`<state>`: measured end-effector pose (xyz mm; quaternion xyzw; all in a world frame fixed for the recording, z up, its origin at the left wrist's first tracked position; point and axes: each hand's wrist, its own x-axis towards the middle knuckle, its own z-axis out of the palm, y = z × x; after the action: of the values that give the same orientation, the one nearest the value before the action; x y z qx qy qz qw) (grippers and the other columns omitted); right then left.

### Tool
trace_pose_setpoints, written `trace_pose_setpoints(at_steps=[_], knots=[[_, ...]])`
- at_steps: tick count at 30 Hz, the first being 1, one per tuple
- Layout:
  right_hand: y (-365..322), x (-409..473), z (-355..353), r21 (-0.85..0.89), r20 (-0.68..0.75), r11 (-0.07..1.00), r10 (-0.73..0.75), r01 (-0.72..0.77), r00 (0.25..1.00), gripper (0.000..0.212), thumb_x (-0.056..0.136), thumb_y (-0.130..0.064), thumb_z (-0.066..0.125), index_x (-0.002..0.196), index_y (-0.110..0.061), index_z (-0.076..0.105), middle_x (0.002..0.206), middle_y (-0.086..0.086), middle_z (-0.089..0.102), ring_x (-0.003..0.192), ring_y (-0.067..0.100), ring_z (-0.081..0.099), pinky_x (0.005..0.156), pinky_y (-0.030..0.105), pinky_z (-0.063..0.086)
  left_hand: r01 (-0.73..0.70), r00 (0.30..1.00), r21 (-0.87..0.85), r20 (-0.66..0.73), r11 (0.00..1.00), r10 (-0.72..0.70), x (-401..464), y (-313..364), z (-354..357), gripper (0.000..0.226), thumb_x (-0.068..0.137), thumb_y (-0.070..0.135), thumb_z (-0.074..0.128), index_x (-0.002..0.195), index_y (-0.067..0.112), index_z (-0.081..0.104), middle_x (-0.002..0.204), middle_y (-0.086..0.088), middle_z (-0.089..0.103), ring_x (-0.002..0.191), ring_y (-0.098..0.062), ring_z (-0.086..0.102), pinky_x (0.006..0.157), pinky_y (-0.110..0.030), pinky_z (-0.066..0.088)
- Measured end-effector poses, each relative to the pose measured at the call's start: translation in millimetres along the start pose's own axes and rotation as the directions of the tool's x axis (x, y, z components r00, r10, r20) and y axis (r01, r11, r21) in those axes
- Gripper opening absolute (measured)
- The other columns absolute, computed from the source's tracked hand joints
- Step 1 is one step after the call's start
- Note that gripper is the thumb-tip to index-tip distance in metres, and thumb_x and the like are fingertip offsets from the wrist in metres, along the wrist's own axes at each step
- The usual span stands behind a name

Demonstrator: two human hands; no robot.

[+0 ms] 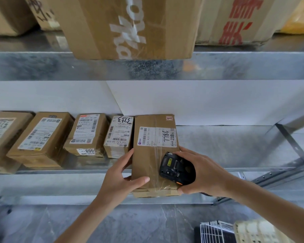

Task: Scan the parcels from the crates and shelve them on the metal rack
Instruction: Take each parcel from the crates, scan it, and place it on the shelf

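Observation:
A brown cardboard parcel (pixel 152 160) with a white label marked 7786 lies partly on the lower shelf of the metal rack (pixel 218 149), its near end sticking out over the front edge. My left hand (pixel 120 176) grips its near left corner, thumb on top. My right hand (pixel 203 172) holds a black handheld scanner (pixel 176 170) pressed against the parcel's right side, near its front corner.
Several labelled parcels (pixel 88 135) sit in a row to the left on the same shelf. Large boxes (pixel 130 25) stand on the upper shelf, one overhanging. Bare shelf lies to the right. A white wire crate (pixel 216 231) stands on the floor at bottom right.

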<state>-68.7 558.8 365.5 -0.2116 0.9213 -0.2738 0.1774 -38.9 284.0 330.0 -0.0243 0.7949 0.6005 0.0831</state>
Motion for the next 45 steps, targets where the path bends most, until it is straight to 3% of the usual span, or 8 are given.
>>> trace_pose_setpoints(at_steps=[3,7,14,20,27,34,39,45], knots=[[-2,0,0,-0.015,-0.004,1.0,-0.004,0.004,1.0,0.093,0.061,-0.051,0.087,0.143,-0.047,0.045,0.138,-0.038,0.045,0.117,0.002,0.055,0.103,0.035,0.052,0.001,1.0,0.026,0.007,1.0,-0.002,-2,5,1,0.083,0.074,0.015,0.09,0.127,0.057,0.041,0.103,0.059,0.051,0.103,0.031,0.049,0.069,-0.007,0.052],[-5,-2,0,-0.008,-0.017,1.0,-0.012,0.012,1.0,0.09,0.061,-0.047,0.086,0.142,-0.045,0.048,0.135,-0.035,0.05,0.117,0.001,0.055,0.101,0.033,0.052,0.011,1.0,0.024,-0.015,1.0,-0.01,-3,8,-2,0.086,0.074,0.023,0.09,0.137,0.051,0.041,0.117,0.043,0.054,0.107,0.028,0.05,0.078,-0.009,0.054],[-7,-12,-2,-0.039,-0.061,0.999,0.031,-0.033,0.998,0.091,0.06,-0.049,0.086,0.143,-0.044,0.048,0.127,-0.031,0.056,0.112,-0.002,0.056,0.097,0.025,0.05,0.019,1.0,0.009,-0.015,1.0,-0.019,-7,15,-4,0.087,0.08,0.027,0.085,0.152,0.038,0.037,0.126,0.035,0.05,0.127,0.0,0.051,0.07,0.003,0.043],[-16,-20,-9,-0.048,-0.13,0.997,0.047,-0.054,0.99,0.09,0.059,-0.054,0.079,0.142,-0.048,0.046,0.122,-0.028,0.056,0.108,0.0,0.057,0.092,0.027,0.054,0.001,1.0,0.022,-0.028,1.0,0.0,-14,22,-4,0.084,0.085,0.024,0.082,0.155,0.03,0.037,0.122,0.039,0.045,0.117,0.005,0.051,0.066,0.004,0.042],[-57,-27,-20,-0.174,-0.163,0.985,-0.034,0.006,0.986,0.086,0.068,-0.06,0.07,0.145,-0.052,0.034,0.109,-0.025,0.049,0.091,0.003,0.059,0.075,0.017,0.051,-0.032,0.996,0.093,-0.084,0.995,0.04,-32,33,-28,0.077,0.085,0.036,0.081,0.15,0.044,0.041,0.144,0.029,0.045,0.13,0.004,0.046,0.073,0.001,0.043],[-152,-8,-27,-0.236,-0.127,0.964,-0.152,0.119,0.98,0.08,0.074,-0.061,0.065,0.147,-0.044,0.035,0.127,-0.023,0.055,0.105,0.006,0.057,0.085,0.023,0.051,-0.07,0.973,0.108,-0.21,0.992,0.092,-77,65,-96,0.05,0.091,0.034,0.073,0.131,0.053,0.049,0.117,0.051,0.05,0.104,0.033,0.046,0.072,0.006,0.04],[-254,22,-8,-0.216,-0.004,0.945,-0.252,0.245,0.968,0.055,0.077,-0.068,0.049,0.127,-0.048,0.042,0.106,-0.024,0.053,0.094,0.005,0.059,0.076,0.027,0.051,-0.047,0.905,0.115,-0.416,0.992,0.091,-132,72,-190,0.042,0.091,0.032,0.072,0.124,0.051,0.057,0.128,0.029,0.062,0.12,-0.003,0.059,0.104,-0.024,0.048],[-417,61,60,-0.067,0.151,0.901,-0.415,0.428,0.897,0.043,0.086,-0.057,0.065,0.123,-0.038,0.052,0.099,-0.015,0.064,0.086,0.005,0.063,0.072,0.028,0.055,0.054,0.754,0.039,-0.657,0.998,-0.015,-241,45,-335,0.043,0.095,0.039,0.067,0.136,0.04,0.057,0.131,0.02,0.06,0.114,0.008,0.055,0.095,-0.018,0.042]])
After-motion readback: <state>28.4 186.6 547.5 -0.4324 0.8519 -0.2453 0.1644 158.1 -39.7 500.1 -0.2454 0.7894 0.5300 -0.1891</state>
